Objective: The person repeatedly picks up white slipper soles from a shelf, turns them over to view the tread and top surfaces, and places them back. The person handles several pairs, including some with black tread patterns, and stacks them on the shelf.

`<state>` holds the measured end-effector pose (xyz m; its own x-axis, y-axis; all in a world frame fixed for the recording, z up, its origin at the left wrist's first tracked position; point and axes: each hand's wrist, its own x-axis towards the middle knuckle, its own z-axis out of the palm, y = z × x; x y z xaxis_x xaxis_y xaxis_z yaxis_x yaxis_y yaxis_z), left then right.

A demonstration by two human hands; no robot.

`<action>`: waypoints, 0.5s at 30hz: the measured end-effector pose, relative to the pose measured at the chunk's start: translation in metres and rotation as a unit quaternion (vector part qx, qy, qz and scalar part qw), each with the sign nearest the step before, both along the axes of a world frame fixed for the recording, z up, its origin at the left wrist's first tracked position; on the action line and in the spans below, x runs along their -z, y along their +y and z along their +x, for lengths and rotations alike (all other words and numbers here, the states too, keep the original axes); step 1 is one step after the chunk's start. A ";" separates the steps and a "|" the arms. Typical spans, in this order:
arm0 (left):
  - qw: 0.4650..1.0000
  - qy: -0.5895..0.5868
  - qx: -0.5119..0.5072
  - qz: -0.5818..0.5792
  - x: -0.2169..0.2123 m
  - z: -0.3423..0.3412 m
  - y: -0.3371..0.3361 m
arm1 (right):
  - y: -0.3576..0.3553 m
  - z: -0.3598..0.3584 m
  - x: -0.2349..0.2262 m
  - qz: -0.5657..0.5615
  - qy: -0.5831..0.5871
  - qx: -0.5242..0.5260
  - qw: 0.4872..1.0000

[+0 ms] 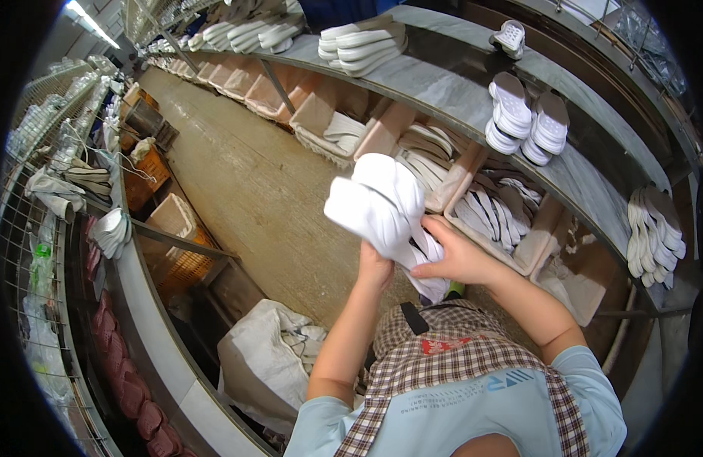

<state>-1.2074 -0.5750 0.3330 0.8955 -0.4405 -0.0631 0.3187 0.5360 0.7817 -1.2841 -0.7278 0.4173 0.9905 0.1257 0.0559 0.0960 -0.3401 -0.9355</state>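
Observation:
A bundle of white shoe soles (378,206) is held up in front of my apron, its broad ends pointing away from me. My left hand (376,266) is closed round its left side, with most of the fingers hidden behind the soles. From the right, my right hand (459,255) grips the near end, thumb laid across it. Just beyond, below the right-hand shelf, lined crates hold more soles: a stack of white soles (424,160) in one and white and dark soles (492,217) in another.
On the curved grey shelf (443,76) at right stand pairs of white soles (549,126) and a fanned stack (654,236). A white sack (267,350) and an orange crate (180,266) are low at left. Dark red soles (126,381) line the left rack, beside a concrete aisle (237,167).

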 end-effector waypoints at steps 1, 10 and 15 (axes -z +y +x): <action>0.999 -0.035 -0.008 0.030 -0.004 -0.001 0.001 | 0.001 -0.001 -0.003 -0.031 -0.041 0.006 0.999; 0.988 -0.119 0.051 0.083 -0.018 0.006 -0.006 | -0.008 0.001 -0.008 -0.035 -0.069 0.013 0.997; 0.959 -0.235 0.049 0.153 -0.038 0.008 -0.011 | -0.019 0.008 0.004 -0.128 -0.125 0.044 0.983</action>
<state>-1.1990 -0.5858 0.3713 0.8126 -0.5484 0.1974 -0.0701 0.2443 0.9672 -1.2757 -0.7467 0.4136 0.9575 0.0815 0.2765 0.2714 -0.5788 -0.7690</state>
